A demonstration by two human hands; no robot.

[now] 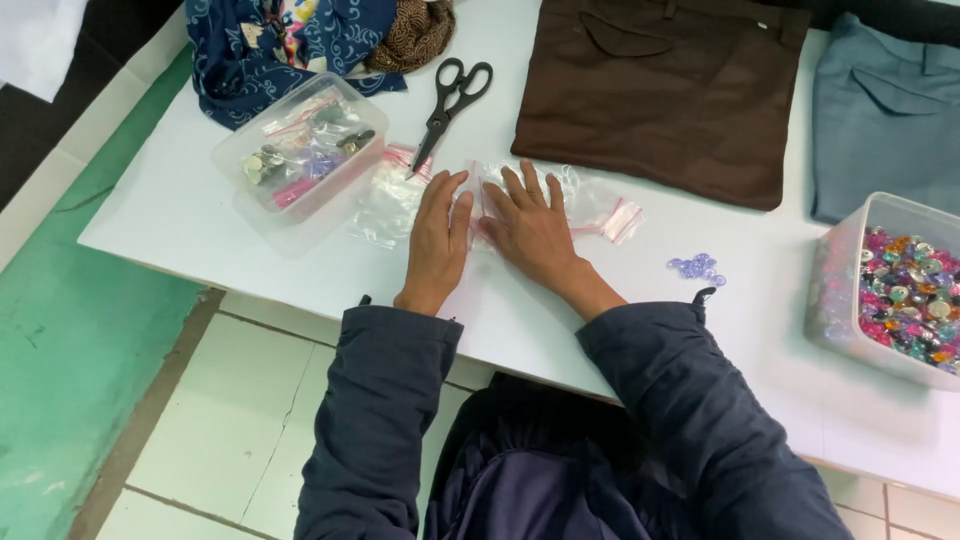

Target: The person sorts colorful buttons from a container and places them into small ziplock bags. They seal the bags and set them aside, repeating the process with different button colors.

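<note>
- Head view, looking down on a white table with both hands resting at its near middle.
- Left hand: flat, fingers together and extended, lying on a small clear zip bag; not pinching anything.
- Right hand: fingers spread, palm pressed down on the same bag, just beside the left hand, thumbs nearly touching.
- Bag directly beneath and slightly ahead of both hands, long axis running left to right across the table; equally near to each hand.
- More clear bags spilling left, another with a red strip trailing right.
- Black scissors just beyond the left fingertips, blades pointing toward the bags.
- Small heap of pale purple beads lying right of the right wrist, apart from it.
- Clear tub of mixed bits at far left; tub of coloured gems cut off by the right edge.
- Brown fabric and grey-blue fabric folded beyond.
- Bag contents under the palms hidden; cannot tell whether empty or filled.
</note>
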